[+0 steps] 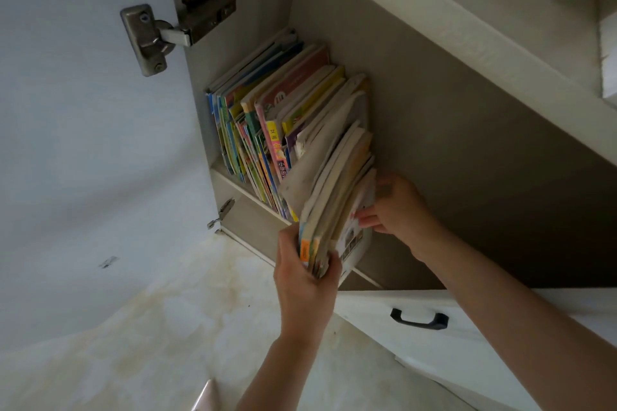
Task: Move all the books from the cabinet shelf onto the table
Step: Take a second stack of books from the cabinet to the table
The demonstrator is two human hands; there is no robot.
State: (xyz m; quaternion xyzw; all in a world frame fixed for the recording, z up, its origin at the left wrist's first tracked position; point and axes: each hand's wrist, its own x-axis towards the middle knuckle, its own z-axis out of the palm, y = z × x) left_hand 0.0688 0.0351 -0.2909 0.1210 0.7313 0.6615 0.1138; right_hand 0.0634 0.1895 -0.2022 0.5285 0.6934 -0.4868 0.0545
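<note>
Nearest, left hand (305,272) clamped round the lower spines of a bundle of books (337,207), thumb on one side and fingers wrapped on the other, probably to keep the thin volumes from fanning apart. Just beyond that grip, right hand (395,207) pinching the bundle's outer cover, likely steadying the loose, splayed top edges. Bundle tilted away from the rest, its foot at the front lip of the cabinet shelf (233,182), seemingly mid-lift. Farther behind the grip, remaining books (267,117) standing packed against the cabinet's side wall. No table in view.
</note>
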